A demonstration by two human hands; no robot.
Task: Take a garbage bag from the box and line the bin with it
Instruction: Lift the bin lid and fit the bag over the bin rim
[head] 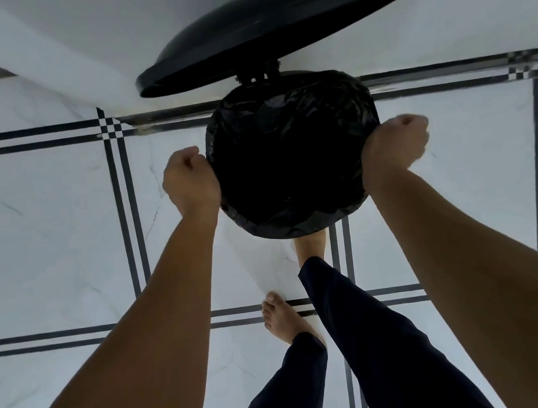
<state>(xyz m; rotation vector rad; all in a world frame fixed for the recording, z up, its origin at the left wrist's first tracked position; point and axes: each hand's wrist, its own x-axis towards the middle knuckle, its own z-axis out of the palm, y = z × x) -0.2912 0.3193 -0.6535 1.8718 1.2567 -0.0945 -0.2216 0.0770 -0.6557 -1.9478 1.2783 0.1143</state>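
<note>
Round black plastic pedal bin [305, 230], lid [272, 28] raised: crinkled black plastic garbage bag [291, 153] draped over its rim. Left hand [189, 180], right hand [394, 149] flank rim, fingers clamped on bag. Advice: pull overhang down evenly, both sides together.

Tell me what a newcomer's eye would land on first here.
The black garbage bag stretched over the round bin's mouth at centre draws the eye first. The left hand and right hand grip its edge on opposite sides. Above, the bin's dark lid stands tilted open.
</note>
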